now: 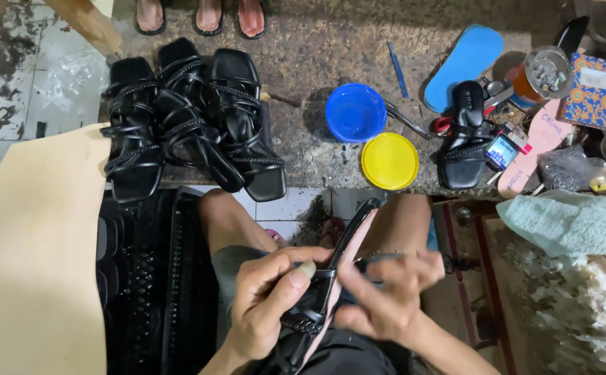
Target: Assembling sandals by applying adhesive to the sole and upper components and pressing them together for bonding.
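So in the head view, you've got a black strappy sandal with a pale pink underside (331, 278) sitting low in the centre of the frame, over your lap, turned on edge so the sole runs diagonally from bottom middle up toward the right. Your left hand (265, 298) is wrapped around the strap side of it, fingers curled in and thumb pressed across the braided black strap, so that's a proper grip. Your right hand (386, 295) is on the other side of the sole, fingers bent and pinching at the sandal's edge, touching it right next to your left thumb. Can't quite tell if there's a small tool tucked in those right fingers, it's too blurry there.

Upper left of the frame there's a bunch of finished black strappy sandals (192, 118) lying side by side on the speckled stone slab (317, 42), toes hanging over its near edge. Middle top you've got a round blue plastic bowl (355, 111) and, just beside it lower right, a round yellow plastic lid (389, 161). One more single black sandal (464, 139) sits right of the lid, with a blue foam insole (466, 62) above it. A big sheet of tan cardboard (32, 264) fills the lower left, and a pale green towel (570, 222) lies at the right edge. Along the very top edge, somebody else's feet in sandals (206, 15) are showing.
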